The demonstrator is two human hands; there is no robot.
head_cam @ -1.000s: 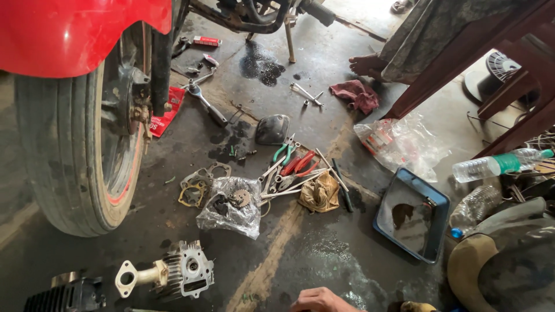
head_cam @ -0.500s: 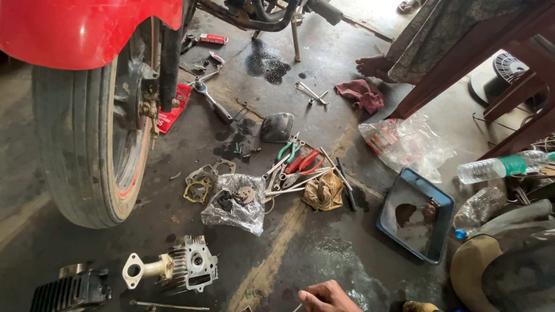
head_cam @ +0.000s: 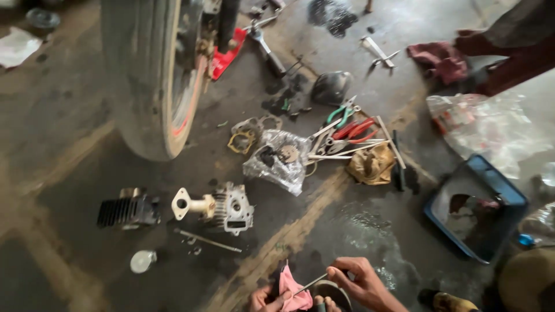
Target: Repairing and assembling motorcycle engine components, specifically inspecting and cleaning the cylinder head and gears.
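- Hands at the bottom edge of the view: the right hand [head_cam: 361,283] pinches one end of a thin metal rod [head_cam: 310,284] between thumb and fingers, and the left hand [head_cam: 267,299] is closed on a pink rag [head_cam: 291,289] that wraps the other end.
- The rod lies low over the wet concrete floor [head_cam: 75,115]; its long axis runs from lower left, inside the rag, up to the right, toward the right hand.
- A blue plastic tray [head_cam: 509,196] sits on the floor to the right, well apart from the hands; it holds dark liquid and some small parts, which I cannot tell more exactly.
- A clear plastic bag [head_cam: 277,164] near the middle holds small metal parts, among them a round gear-like piece.
- Just beside the bag are pliers [head_cam: 352,124] with green and red handles and a brown cloth [head_cam: 370,164].
- A finned engine cylinder head [head_cam: 228,208] and a black finned cylinder [head_cam: 127,211] lie on the left, below the motorcycle tyre [head_cam: 144,75].
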